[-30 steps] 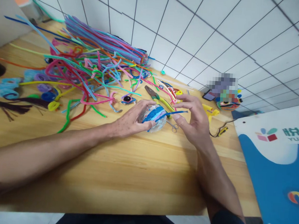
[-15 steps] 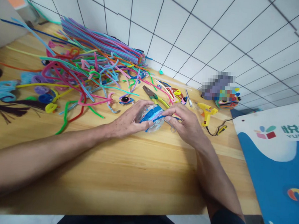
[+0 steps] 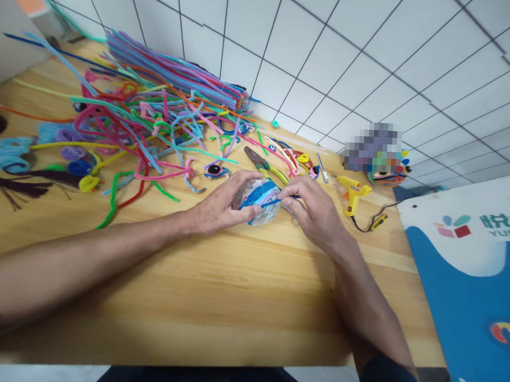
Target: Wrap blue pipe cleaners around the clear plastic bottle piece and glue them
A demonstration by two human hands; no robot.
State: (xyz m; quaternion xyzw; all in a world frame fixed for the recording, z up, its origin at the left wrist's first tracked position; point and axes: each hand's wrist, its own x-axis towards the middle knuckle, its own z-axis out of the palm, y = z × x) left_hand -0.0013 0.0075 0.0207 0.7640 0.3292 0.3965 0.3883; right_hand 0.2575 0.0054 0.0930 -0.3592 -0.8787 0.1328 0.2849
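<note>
The right hand (image 3: 311, 208) has been brought in, a blue stem (image 3: 271, 202) pinched; the striped ball (image 3: 261, 194) is gripped by the left hand (image 3: 215, 203), apparently for steadiness.

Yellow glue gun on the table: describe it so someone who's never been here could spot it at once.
On the wooden table, find the person's right hand. To its right, before the blue-and-white panel, lies the glue gun. Unlike the yellow-handled pliers, it is pistol-shaped and trails a dark cord from its handle.
</note>
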